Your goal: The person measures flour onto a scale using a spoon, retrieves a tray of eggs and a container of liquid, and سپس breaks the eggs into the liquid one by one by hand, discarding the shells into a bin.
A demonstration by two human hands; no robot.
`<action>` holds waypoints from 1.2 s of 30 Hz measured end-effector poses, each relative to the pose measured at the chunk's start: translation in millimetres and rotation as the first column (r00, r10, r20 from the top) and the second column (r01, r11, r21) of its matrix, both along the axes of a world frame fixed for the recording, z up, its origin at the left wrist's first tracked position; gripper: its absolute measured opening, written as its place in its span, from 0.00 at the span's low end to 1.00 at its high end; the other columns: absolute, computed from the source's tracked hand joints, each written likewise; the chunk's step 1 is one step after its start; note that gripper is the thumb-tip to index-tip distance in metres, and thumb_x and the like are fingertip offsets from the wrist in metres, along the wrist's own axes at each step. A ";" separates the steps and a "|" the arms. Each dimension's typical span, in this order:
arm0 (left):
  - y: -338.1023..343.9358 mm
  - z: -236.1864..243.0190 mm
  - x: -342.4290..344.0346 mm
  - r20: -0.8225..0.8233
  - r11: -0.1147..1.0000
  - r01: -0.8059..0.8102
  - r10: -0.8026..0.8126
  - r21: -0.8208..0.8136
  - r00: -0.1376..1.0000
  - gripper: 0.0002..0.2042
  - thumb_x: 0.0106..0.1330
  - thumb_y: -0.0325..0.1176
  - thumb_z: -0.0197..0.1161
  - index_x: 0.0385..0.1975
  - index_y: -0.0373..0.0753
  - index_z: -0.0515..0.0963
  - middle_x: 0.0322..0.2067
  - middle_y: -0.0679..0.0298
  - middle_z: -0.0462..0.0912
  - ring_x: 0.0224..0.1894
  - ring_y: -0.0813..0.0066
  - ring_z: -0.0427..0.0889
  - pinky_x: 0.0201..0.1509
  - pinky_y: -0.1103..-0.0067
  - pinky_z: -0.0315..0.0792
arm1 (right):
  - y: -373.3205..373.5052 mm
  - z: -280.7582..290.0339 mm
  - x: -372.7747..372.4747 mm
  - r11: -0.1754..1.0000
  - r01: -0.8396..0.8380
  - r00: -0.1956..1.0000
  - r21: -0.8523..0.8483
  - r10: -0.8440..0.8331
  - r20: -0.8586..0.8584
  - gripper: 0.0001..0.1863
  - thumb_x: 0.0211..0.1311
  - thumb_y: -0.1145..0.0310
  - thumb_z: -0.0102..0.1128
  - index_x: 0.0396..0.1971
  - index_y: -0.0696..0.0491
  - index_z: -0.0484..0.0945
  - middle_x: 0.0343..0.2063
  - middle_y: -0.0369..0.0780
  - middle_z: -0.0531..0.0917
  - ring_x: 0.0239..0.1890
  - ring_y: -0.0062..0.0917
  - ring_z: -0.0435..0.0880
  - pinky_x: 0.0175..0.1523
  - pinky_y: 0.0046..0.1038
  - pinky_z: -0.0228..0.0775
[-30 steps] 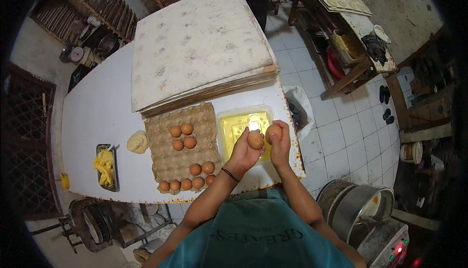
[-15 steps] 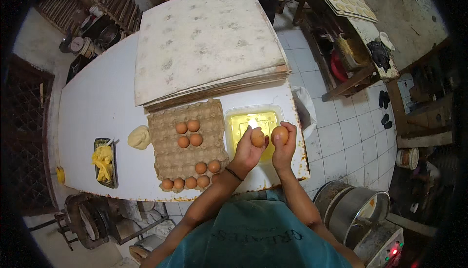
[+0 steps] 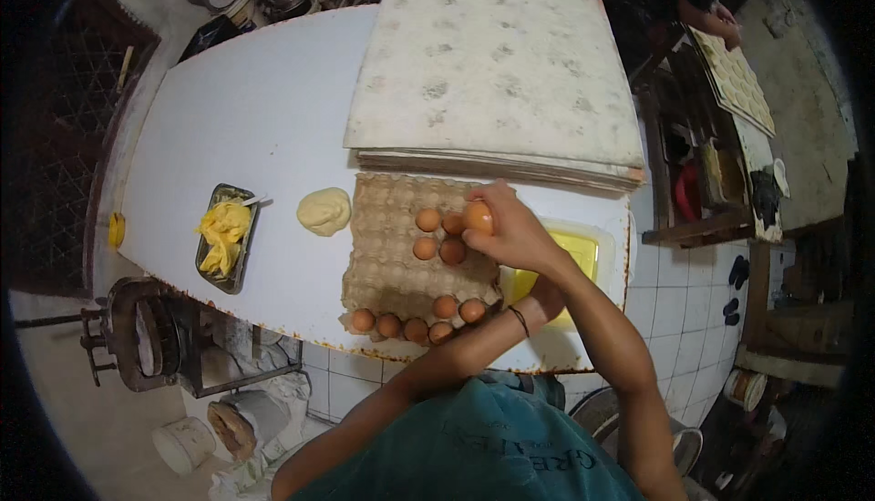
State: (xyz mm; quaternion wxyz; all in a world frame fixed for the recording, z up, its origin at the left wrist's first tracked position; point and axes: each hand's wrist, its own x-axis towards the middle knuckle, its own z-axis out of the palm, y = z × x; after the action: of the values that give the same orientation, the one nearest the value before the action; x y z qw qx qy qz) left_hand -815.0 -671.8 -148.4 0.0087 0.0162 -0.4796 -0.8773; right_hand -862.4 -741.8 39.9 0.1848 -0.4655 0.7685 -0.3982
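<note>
Pinching a brown egg between thumb and fingers, the right hand has it out over the cardboard egg tray — right by a cluster of four other eggs. From above I can't tell whether shells are touching, and there's the first danger: a knock against a neighbour, from coming down a little off line, could crack one or both. Squeeze too hard and the shell might give in those fingertips; hold too loosely and a smooth egg could slip.

Back along the wrist now, and the arms are crossed! The left hand sits beneath the right forearm, over the clear plastic tub with its yellow liquid. Its fingers are hidden, so what they hold, if anything, I can't tell. A bump between those forearms could jog either hand, and a careless elbow might tip the tub, which stands near the rusty table edge.

Farther down the egg tray, six more eggs line the near side — the left forearm passes close by, and a dragging sleeve-less arm could nudge one loose. Behind it all, the stacked boards crowd the tray, leaving little room for sliding it away.
</note>
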 end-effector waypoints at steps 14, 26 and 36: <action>-3.8 -0.3 -1.0 0.027 0.777 0.096 -0.144 0.622 0.989 0.07 0.65 0.37 0.50 0.37 0.42 0.70 0.31 0.72 0.71 0.34 0.83 0.70 0.36 0.84 0.65 | -96.8 -53.0 17.0 0.949 -0.172 0.938 0.265 0.240 -0.249 0.24 0.47 0.65 0.58 0.47 0.53 0.67 0.45 0.49 0.69 0.42 0.37 0.73 0.42 0.35 0.70; -18.6 72.2 6.0 0.355 0.935 -0.061 -0.072 0.349 0.932 0.16 0.63 0.26 0.51 0.49 0.35 0.59 0.47 0.61 0.63 0.50 0.74 0.67 0.55 0.79 0.64 | 211.8 -55.3 11.1 0.718 0.686 0.587 0.117 -0.641 0.494 0.23 0.51 0.70 0.60 0.49 0.56 0.67 0.41 0.39 0.74 0.34 0.19 0.75 0.36 0.20 0.69; 5.2 101.9 11.8 0.305 0.965 -0.016 -0.067 0.262 0.950 0.15 0.60 0.19 0.52 0.47 0.34 0.61 0.46 0.59 0.65 0.49 0.71 0.70 0.55 0.79 0.67 | 215.0 -66.4 21.0 0.690 0.722 0.580 -0.049 -0.565 0.587 0.22 0.48 0.74 0.62 0.46 0.59 0.73 0.30 0.38 0.80 0.23 0.10 0.72 0.30 0.14 0.67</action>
State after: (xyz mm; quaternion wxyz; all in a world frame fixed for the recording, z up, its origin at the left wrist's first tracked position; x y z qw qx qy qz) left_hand -803.2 -666.6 -46.4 -0.0806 0.1491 -0.3553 -0.9193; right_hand -841.4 -526.9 -26.6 0.1606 -0.0434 0.7374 -0.6547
